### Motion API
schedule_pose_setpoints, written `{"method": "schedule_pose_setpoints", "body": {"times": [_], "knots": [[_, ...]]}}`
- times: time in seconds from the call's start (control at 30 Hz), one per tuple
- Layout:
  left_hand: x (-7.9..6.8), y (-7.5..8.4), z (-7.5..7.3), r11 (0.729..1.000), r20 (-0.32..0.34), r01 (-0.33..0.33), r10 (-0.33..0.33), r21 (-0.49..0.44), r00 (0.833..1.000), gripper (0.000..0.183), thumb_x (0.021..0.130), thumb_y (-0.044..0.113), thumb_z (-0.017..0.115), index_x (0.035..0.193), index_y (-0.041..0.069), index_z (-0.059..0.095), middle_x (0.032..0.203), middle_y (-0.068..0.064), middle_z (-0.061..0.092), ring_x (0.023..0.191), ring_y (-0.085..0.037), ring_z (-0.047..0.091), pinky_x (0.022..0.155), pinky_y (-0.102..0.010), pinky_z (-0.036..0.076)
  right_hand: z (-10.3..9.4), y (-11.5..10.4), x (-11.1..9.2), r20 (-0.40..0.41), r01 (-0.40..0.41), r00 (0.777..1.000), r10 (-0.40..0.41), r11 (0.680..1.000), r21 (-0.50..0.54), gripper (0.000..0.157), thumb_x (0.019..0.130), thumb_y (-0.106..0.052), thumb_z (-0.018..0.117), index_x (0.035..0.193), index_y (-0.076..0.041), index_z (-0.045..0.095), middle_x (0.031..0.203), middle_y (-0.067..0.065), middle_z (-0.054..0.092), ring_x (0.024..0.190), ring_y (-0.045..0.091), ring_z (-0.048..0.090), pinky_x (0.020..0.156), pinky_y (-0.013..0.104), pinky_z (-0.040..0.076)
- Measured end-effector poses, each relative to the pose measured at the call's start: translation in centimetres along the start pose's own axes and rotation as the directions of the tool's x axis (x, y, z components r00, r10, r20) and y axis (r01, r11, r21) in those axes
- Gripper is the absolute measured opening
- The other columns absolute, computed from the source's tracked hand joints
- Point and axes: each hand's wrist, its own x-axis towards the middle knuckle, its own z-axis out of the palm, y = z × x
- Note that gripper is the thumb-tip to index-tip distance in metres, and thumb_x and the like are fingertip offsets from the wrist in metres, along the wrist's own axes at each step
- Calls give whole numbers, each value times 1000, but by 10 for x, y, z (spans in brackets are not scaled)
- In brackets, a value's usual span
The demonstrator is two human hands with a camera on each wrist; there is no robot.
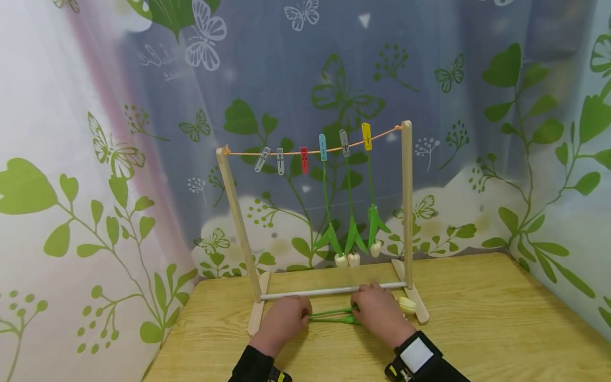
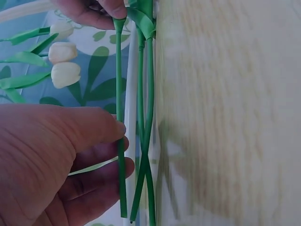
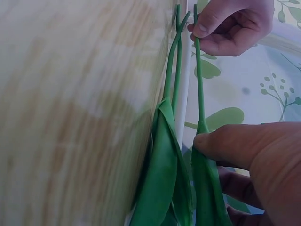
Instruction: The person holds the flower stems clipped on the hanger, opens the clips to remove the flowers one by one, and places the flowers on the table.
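Note:
My left hand (image 1: 285,319) pinches the bare stem of an artificial tulip (image 2: 119,80) near its cut end, between thumb and fingers. My right hand (image 1: 382,313) holds the same tulip at its green leaves, with the thumb on the leaf base (image 3: 201,129). Further artificial tulips lie beside it on the tabletop, their stems (image 2: 149,94) crossing and their leaves (image 3: 162,165) folded together. In the head view a pale yellow tulip head (image 1: 407,304) shows past my right hand; which stem it belongs to is hidden.
Behind the hands stands a wooden frame (image 1: 407,201) with a white lower bar (image 1: 329,291). From its orange string (image 1: 248,154), three white tulips (image 1: 353,259) hang upside down on blue (image 1: 323,148), grey (image 1: 345,143) and yellow (image 1: 366,137) clothespins. Two grey clothespins (image 1: 280,162) and a red clothespin (image 1: 304,160) carry nothing.

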Motion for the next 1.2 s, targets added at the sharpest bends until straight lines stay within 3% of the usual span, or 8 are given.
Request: {"method": "schedule_pose_setpoints", "body": {"times": [0.27, 0.47, 0.63, 1.2], "knots": [[0, 1, 4, 1000, 42, 19, -19, -2, 999, 18, 95, 3, 71, 88, 18, 77, 82, 6, 69, 69, -7, 58, 62, -23, 50, 3, -1, -1, 17, -12, 1000, 12, 1000, 7, 13, 82, -20, 88, 77, -23, 76, 80, -7, 65, 82, 22, 61, 72, 50, 59], [-1, 2, 6, 999, 61, 18, -20, 31, 998, 17, 96, 4, 70, 92, 19, 78, 84, 5, 69, 76, -11, 65, 67, -26, 57, 3, -2, -1, 21, -18, 1000, 18, 1000, 13, 14, 81, -20, 89, 76, -22, 76, 81, -7, 67, 82, 21, 61, 73, 51, 58], [-1, 3, 7, 999, 72, 13, -16, 44, 997, 18, 95, 4, 71, 87, 19, 75, 78, 7, 65, 70, -9, 58, 63, -24, 52, 6, -2, -1, 17, -12, 1000, 11, 1000, 12, 15, 79, -19, 90, 75, -21, 76, 81, -7, 69, 82, 21, 62, 72, 50, 58], [-3, 3, 10, 995, 41, -35, 32, 90, 999, 21, 91, 1, 73, 84, 21, 72, 76, 9, 64, 68, -7, 55, 60, -20, 47, 6, -4, -2, 48, 0, 999, 0, 1000, 3, 13, 79, -20, 91, 78, -20, 78, 80, -6, 67, 84, 23, 67, 70, 50, 59]]}}
